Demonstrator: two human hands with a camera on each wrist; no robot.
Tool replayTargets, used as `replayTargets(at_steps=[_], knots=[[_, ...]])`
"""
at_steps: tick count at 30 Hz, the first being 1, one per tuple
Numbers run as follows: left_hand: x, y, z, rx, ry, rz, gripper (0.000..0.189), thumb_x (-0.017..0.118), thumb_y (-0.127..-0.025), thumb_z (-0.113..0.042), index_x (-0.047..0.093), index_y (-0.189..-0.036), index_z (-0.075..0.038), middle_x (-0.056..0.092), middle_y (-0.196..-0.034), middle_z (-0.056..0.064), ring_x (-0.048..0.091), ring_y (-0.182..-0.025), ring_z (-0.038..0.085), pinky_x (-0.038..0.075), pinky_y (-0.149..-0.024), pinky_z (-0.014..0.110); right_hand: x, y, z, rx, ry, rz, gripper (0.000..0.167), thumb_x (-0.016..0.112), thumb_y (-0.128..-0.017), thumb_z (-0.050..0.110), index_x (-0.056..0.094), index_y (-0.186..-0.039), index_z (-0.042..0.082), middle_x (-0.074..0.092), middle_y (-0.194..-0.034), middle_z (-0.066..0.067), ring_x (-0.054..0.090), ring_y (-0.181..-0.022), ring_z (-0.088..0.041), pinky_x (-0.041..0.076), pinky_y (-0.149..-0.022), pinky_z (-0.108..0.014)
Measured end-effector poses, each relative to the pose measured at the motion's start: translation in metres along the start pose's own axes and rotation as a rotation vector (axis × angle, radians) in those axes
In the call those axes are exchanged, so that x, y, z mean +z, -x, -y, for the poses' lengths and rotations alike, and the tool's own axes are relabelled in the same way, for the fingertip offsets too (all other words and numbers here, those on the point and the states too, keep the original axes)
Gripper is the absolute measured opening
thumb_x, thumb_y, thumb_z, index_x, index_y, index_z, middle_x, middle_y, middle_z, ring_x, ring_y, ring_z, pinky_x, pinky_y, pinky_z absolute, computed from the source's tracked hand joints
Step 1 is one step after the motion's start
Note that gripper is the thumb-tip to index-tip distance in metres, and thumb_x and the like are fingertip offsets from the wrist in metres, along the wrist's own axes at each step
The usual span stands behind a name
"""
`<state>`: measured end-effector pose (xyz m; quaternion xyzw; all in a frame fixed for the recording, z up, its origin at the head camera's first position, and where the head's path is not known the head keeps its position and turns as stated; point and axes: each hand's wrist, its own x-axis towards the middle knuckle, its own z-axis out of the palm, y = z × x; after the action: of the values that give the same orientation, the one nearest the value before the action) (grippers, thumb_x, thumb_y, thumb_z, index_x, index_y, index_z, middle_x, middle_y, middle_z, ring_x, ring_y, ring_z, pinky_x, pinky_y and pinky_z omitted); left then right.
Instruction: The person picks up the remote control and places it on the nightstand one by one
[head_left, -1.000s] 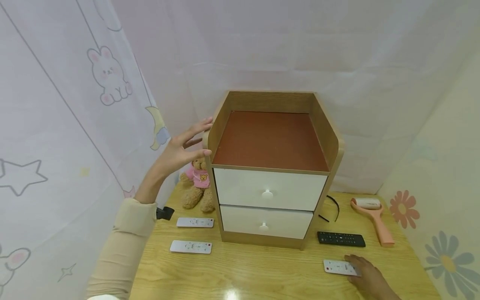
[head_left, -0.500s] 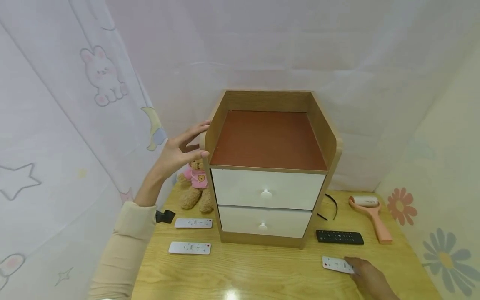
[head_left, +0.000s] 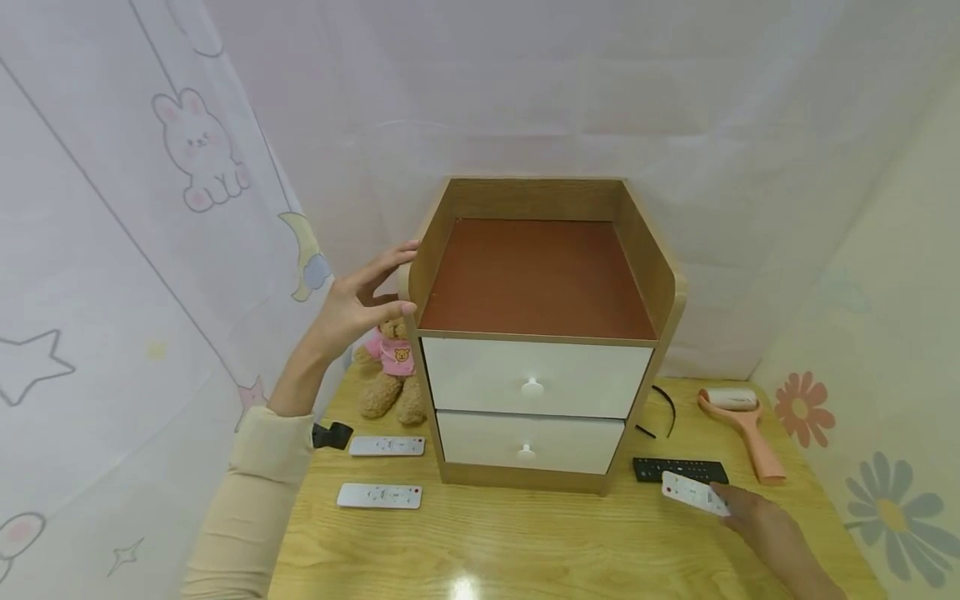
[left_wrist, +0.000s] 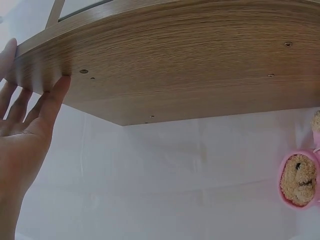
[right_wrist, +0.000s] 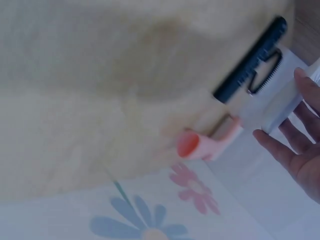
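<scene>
My left hand point(head_left: 351, 310) touches the left side panel of a small wooden cabinet point(head_left: 645, 250) with two white drawers, both closed. Its fingers are spread and fairly straight, and in the left wrist view the fingertips of that hand point(left_wrist: 32, 117) meet the outer wood face. At the right, my right hand point(head_left: 765, 521) pinches a white remote control point(head_left: 693, 493) by one end, thumb on top and fingers beneath. The remote is held above the table, tilted, partly covering a black remote control point(head_left: 671, 469). The right wrist view shows the white remote point(right_wrist: 287, 102) between thumb and fingers.
Two more white remotes, a nearer one point(head_left: 379, 496) and a farther one point(head_left: 387, 446), lie left of the cabinet. A teddy bear point(head_left: 393, 358) in pink sits behind them. An orange lint roller point(head_left: 753, 433) and a black headband point(head_left: 670, 408) lie at right on the wooden table point(head_left: 525, 542).
My right hand has lifted the white remote off the table and moved it slightly right and away, towards the black remote. The left hand stays against the cabinet.
</scene>
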<state>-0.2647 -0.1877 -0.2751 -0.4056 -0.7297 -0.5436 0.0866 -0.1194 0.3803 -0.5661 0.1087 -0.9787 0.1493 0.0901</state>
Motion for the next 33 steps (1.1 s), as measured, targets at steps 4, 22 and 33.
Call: replayTargets(at_steps=[4, 22, 33], knots=[[0.001, 0.001, 0.000, 0.004, 0.007, -0.005, 0.060, 0.063, -0.085, 0.014, 0.043, -0.141, 0.003, 0.033, -0.154, 0.010, 0.031, -0.141, 0.022, 0.049, -0.097, 0.030, -0.029, -0.008, 0.002, -0.134, 0.056, -0.171, 0.051, 0.084, -0.064, 0.008, 0.068, -0.113, 0.003, 0.071, -0.101, -0.012, 0.067, -0.073, -0.023, 0.053, -0.053, -0.032], [-0.002, -0.003, 0.025, 0.021, 0.059, -0.004, 0.062, 0.065, -0.085, 0.011, 0.046, -0.142, -0.006, 0.033, -0.154, 0.005, 0.030, -0.142, 0.023, 0.050, -0.096, 0.030, -0.158, -0.055, 0.025, -0.341, 0.141, -0.448, 0.062, 0.046, -0.089, 0.057, 0.066, -0.109, 0.002, 0.069, -0.086, -0.019, 0.048, -0.044, -0.011, 0.038, -0.036, -0.022], [-0.002, -0.004, 0.025, 0.012, 0.058, -0.008, 0.063, 0.065, -0.085, 0.011, 0.046, -0.142, -0.006, 0.034, -0.154, 0.005, 0.031, -0.141, 0.022, 0.049, -0.097, 0.030, -0.215, -0.080, 0.041, -0.299, 0.175, -0.429, 0.048, 0.070, -0.084, 0.035, 0.063, -0.118, 0.002, 0.068, -0.094, -0.028, 0.043, -0.044, -0.004, 0.031, -0.039, -0.017]])
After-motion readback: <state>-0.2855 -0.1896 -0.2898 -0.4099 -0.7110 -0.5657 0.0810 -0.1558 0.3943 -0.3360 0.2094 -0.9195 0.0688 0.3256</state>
